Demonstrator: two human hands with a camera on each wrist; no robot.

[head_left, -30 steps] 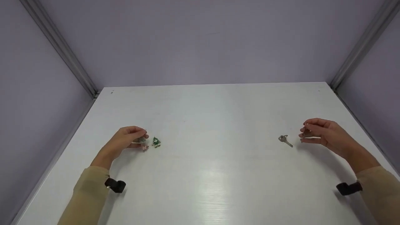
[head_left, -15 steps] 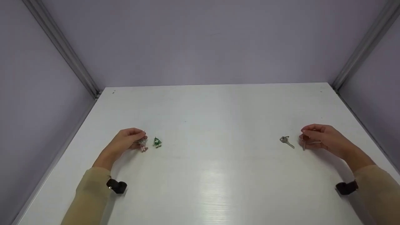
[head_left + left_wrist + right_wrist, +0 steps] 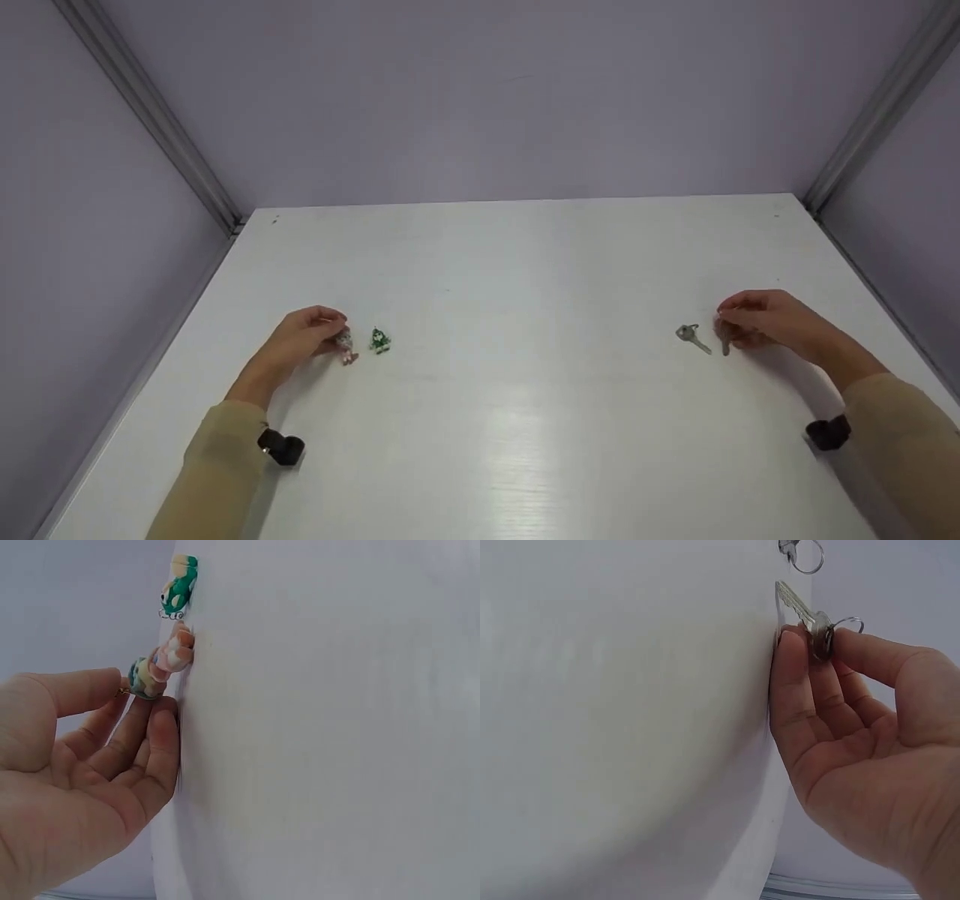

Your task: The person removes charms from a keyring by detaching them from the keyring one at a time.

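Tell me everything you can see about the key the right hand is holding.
The key is a small, silver-coloured metal one with a thin wire ring through its head. The right hand pinches the head between thumb and fingers. The blade points away from the hand, and its tip seems to rest on the white table. A second key lies just beyond it, apart from it and untouched.

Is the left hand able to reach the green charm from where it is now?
Probably yes. The green charm lies on the table just beyond the left hand, with only bare surface between. But that hand already pinches a pink charm, so its fingers are occupied.
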